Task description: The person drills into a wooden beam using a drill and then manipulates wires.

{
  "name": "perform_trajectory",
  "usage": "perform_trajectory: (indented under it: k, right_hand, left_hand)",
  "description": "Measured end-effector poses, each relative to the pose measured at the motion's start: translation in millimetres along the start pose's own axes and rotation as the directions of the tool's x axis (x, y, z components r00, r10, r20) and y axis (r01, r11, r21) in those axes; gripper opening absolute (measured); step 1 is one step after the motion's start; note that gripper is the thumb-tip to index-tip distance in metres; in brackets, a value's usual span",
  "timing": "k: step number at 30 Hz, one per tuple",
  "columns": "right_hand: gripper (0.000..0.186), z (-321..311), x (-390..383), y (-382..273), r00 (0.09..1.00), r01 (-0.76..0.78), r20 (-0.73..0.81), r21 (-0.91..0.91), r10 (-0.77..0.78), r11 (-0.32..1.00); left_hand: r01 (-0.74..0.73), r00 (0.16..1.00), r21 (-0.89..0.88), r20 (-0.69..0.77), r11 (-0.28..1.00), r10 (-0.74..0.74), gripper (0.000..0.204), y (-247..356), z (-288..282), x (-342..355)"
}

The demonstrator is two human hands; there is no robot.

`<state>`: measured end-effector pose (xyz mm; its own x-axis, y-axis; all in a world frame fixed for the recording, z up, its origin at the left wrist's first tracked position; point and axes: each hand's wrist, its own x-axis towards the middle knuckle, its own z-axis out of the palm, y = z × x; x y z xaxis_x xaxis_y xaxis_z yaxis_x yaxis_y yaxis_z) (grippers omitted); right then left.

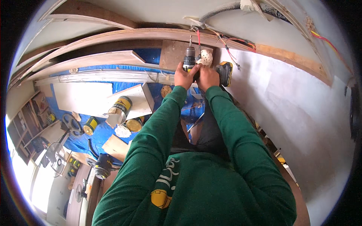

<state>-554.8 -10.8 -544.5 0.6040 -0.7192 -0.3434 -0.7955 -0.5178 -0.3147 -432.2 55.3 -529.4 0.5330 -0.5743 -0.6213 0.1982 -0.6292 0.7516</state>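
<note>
A black and yellow cordless drill (pixel 189 56) points away from me, its thin bit reaching up to the edge of a long wooden beam (pixel 151 34). My left hand (pixel 183 78) is closed around the drill's body, just behind the chuck. My right hand (pixel 208 78) wraps the handle, with the battery pack (pixel 225 74) sticking out to its right. Whether the bit touches the wood, I cannot tell. Beyond the right hand lies a pale round piece with dark spots (pixel 205 57). Red and black loose wires (pixel 228 48) hang from the beam close by.
Blue sheeting (pixel 100 132) lies to the left, bearing cans (pixel 121 105), white boards (pixel 81 98) and a power tool (pixel 102 165). Long pale strips (pixel 113 76) lie across it. A fan (pixel 56 160) stands far left. A whitish wall (pixel 286 101) rises at right.
</note>
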Motion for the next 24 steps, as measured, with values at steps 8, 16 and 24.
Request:
perform_trajectory:
  k: [8, 16, 24]
  right_hand:
    - [0.021, -32.8, -2.2, -21.9, 0.998, -0.049, 0.038, 0.013, 0.049, 0.999]
    - [0.018, -46.5, -5.6, -27.9, 0.997, -0.03, 0.066, -0.009, 0.031, 1.0]
    - [0.02, -48.0, -10.4, -34.0, 0.994, -0.08, 0.079, -0.016, 0.081, 0.997]
  left_hand:
    - [0.041, 0.999, 0.035, -0.022, 0.999, -0.041, 0.056, 17.9, -10.8, -4.4]
    - [0.005, 0.998, -0.048, -0.055, 0.999, -0.008, 0.054, 10.7, -9.3, -5.6]
    - [-0.008, 0.997, 0.042, -0.083, 0.999, 0.012, 0.064, -0.4, -9.2, -4.2]
